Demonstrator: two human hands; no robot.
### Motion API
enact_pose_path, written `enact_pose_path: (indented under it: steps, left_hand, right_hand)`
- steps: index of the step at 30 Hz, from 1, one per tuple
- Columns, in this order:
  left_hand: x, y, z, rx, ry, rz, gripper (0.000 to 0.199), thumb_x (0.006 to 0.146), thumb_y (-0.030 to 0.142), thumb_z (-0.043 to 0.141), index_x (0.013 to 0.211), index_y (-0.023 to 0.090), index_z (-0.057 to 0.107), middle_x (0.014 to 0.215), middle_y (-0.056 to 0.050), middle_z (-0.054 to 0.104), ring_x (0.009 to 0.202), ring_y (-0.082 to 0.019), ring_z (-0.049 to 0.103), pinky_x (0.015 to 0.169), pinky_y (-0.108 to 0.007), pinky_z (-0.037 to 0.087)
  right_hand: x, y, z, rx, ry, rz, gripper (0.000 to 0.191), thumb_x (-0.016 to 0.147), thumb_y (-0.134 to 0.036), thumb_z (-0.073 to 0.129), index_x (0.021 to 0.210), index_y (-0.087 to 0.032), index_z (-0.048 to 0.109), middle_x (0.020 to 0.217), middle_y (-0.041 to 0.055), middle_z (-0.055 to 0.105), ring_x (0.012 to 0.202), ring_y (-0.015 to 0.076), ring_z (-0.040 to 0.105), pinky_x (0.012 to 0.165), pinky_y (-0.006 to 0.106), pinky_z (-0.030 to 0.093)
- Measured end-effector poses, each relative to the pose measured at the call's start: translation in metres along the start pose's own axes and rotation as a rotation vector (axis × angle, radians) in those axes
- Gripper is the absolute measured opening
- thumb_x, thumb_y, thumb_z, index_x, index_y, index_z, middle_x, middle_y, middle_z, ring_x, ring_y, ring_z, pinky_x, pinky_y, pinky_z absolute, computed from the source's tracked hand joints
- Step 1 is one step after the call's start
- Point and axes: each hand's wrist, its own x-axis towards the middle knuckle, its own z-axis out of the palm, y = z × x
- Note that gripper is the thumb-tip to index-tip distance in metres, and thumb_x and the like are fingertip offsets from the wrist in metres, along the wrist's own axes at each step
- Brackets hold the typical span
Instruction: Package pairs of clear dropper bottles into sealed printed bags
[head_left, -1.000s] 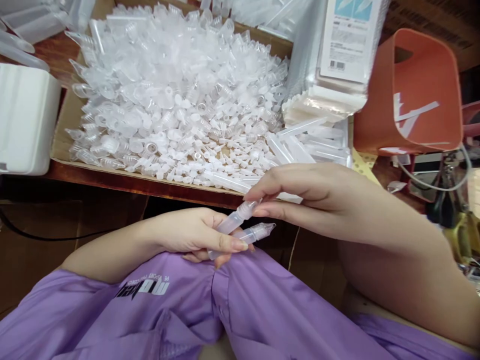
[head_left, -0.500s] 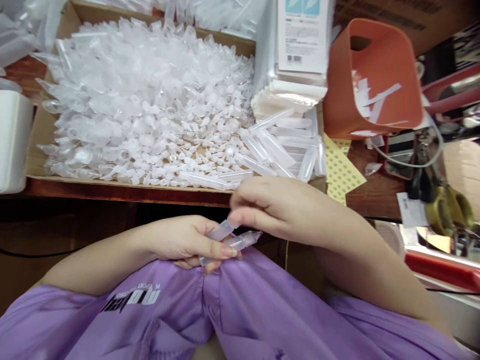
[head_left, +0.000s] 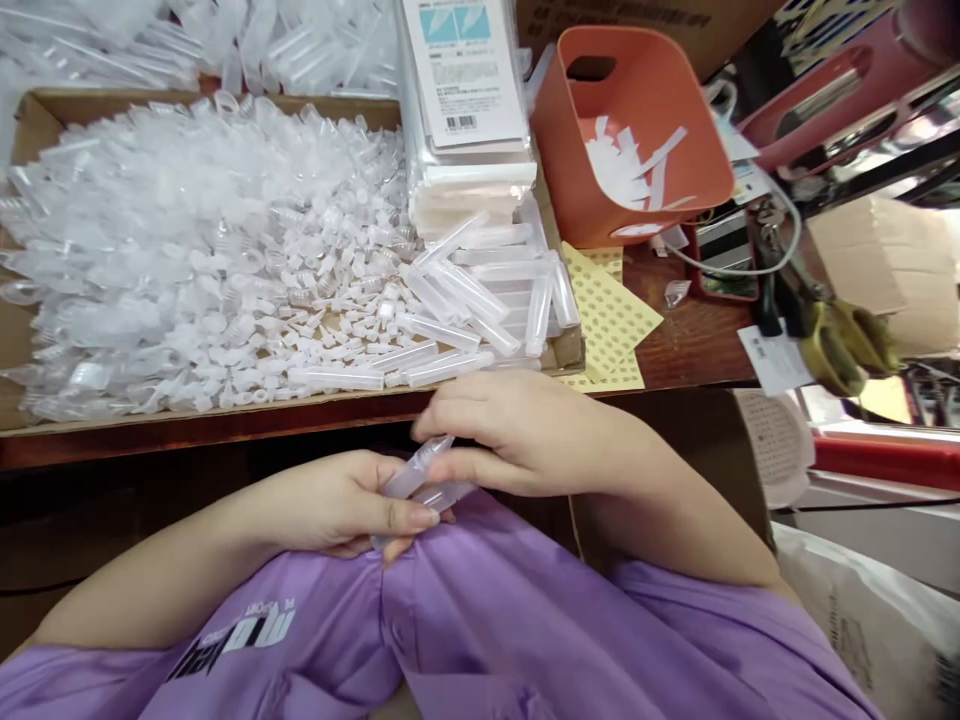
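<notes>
Over my lap, my left hand (head_left: 360,510) is closed around two slim translucent plastic tubes. The upper tube (head_left: 411,472) has a ribbed neck that points up and right. Just below it lies the lower tube (head_left: 444,494), its far end hidden by my right hand. My right hand (head_left: 510,430) is curled at the upper tube's neck, with the thumb below and the fingers above. Any small part inside those fingers is hidden. In front of my hands, a shallow cardboard box (head_left: 574,352) holds a heap of clear plastic parts (head_left: 187,250) and several loose tubes (head_left: 465,290).
Bagged packaging (head_left: 472,100) stands at the box's right corner. Beyond it is an orange bin (head_left: 637,130) with paper strips. Yellow sticker sheets (head_left: 611,310) and gold-handled scissors (head_left: 847,340) lie to the right. The table edge (head_left: 225,428) runs just above my hands.
The view has shifted right, so the box appears farther left. My right hand has come lower over the tubes; the upper tube's ribbed neck now shows, and the lower tube's pointed tip is covered.
</notes>
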Motion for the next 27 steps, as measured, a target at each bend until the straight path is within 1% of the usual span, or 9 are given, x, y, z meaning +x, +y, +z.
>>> enact_pose_path:
  steps: [3, 6, 8, 10, 13, 21, 23, 24, 27]
  left_hand:
    - [0.003, 0.001, 0.004, 0.021, 0.007, 0.005, 0.045, 0.086, 0.057, 0.059, 0.067, 0.016, 0.055, 0.047, 0.008, 0.031, 0.039, -0.006, 0.023, 0.040, -0.025, 0.015]
    - [0.007, 0.000, 0.009, 0.005, 0.044, 0.006, 0.045, 0.087, 0.056, 0.059, 0.067, 0.016, 0.055, 0.047, 0.008, 0.032, 0.040, -0.006, 0.023, 0.040, -0.025, 0.015]
    - [0.008, 0.001, 0.011, -0.031, 0.071, 0.008, 0.043, 0.087, 0.055, 0.060, 0.068, 0.016, 0.055, 0.047, 0.008, 0.033, 0.040, -0.005, 0.022, 0.040, -0.025, 0.015]
    - [0.008, 0.004, 0.013, -0.045, 0.079, 0.022, 0.042, 0.088, 0.053, 0.060, 0.069, 0.016, 0.055, 0.048, 0.008, 0.034, 0.041, -0.005, 0.022, 0.041, -0.024, 0.015]
    - [0.010, 0.010, 0.016, -0.001, 0.093, 0.035, 0.043, 0.088, 0.054, 0.059, 0.068, 0.016, 0.055, 0.050, 0.008, 0.034, 0.043, -0.006, 0.024, 0.042, -0.024, 0.016]
    - [0.015, 0.013, 0.023, -0.024, 0.206, 0.060, 0.045, 0.089, 0.052, 0.059, 0.065, 0.015, 0.055, 0.047, 0.009, 0.031, 0.042, -0.004, 0.024, 0.040, -0.021, 0.016]
    - [0.012, 0.016, 0.024, -0.125, 0.184, 0.094, 0.039, 0.089, 0.048, 0.061, 0.071, 0.013, 0.060, 0.049, 0.008, 0.038, 0.040, -0.003, 0.024, 0.037, -0.018, 0.017]
    - [0.010, 0.019, 0.024, -0.211, 0.166, 0.134, 0.034, 0.089, 0.046, 0.062, 0.079, 0.014, 0.063, 0.052, 0.007, 0.044, 0.038, -0.002, 0.025, 0.036, -0.016, 0.019]
    - [0.004, 0.030, 0.024, -0.483, 0.162, 0.335, 0.027, 0.090, 0.040, 0.063, 0.101, 0.016, 0.066, 0.064, 0.003, 0.063, 0.034, -0.002, 0.036, 0.034, -0.016, 0.037]
  right_hand:
    - [-0.001, 0.001, 0.001, 0.043, -0.011, -0.128, 0.028, 0.099, -0.031, 0.046, 0.108, -0.011, 0.065, 0.097, 0.0085, 0.071, 0.085, 0.0153, 0.063, 0.072, 0.026, 0.046]
    - [0.001, 0.001, 0.002, -0.081, -0.054, -0.045, 0.035, 0.099, -0.035, 0.044, 0.085, -0.012, 0.066, 0.073, 0.0055, 0.067, 0.067, 0.0161, 0.059, 0.059, 0.027, 0.039]
    - [0.001, 0.003, 0.001, -0.102, -0.053, 0.017, 0.041, 0.098, -0.042, 0.045, 0.076, -0.014, 0.066, 0.066, 0.0040, 0.064, 0.062, 0.0162, 0.058, 0.057, 0.028, 0.037]
    - [-0.002, 0.006, -0.001, 0.002, -0.030, -0.024, 0.035, 0.096, -0.041, 0.049, 0.088, -0.013, 0.068, 0.078, 0.0048, 0.068, 0.071, 0.0161, 0.062, 0.062, 0.027, 0.042]
    - [-0.007, 0.012, -0.006, 0.167, -0.005, -0.179, 0.025, 0.097, -0.029, 0.050, 0.109, -0.011, 0.064, 0.098, 0.0068, 0.070, 0.085, 0.0126, 0.063, 0.074, 0.024, 0.047]
    - [-0.001, 0.012, -0.010, 0.011, 0.032, -0.127, 0.028, 0.099, -0.030, 0.044, 0.097, -0.012, 0.066, 0.086, 0.0063, 0.069, 0.076, 0.0158, 0.061, 0.065, 0.028, 0.046]
    - [0.000, 0.011, -0.007, 0.086, 0.152, -0.117, 0.023, 0.097, -0.031, 0.049, 0.100, -0.014, 0.065, 0.093, 0.0059, 0.068, 0.085, 0.0159, 0.062, 0.074, 0.029, 0.049]
    - [-0.001, 0.010, -0.005, 0.174, 0.284, -0.093, 0.022, 0.097, -0.032, 0.051, 0.104, -0.016, 0.064, 0.099, 0.0057, 0.068, 0.092, 0.0159, 0.062, 0.080, 0.030, 0.050]
    - [-0.004, 0.006, 0.009, 0.542, 0.905, 0.055, 0.024, 0.098, -0.040, 0.048, 0.109, -0.023, 0.062, 0.101, 0.0025, 0.064, 0.092, 0.0126, 0.062, 0.082, 0.026, 0.051]
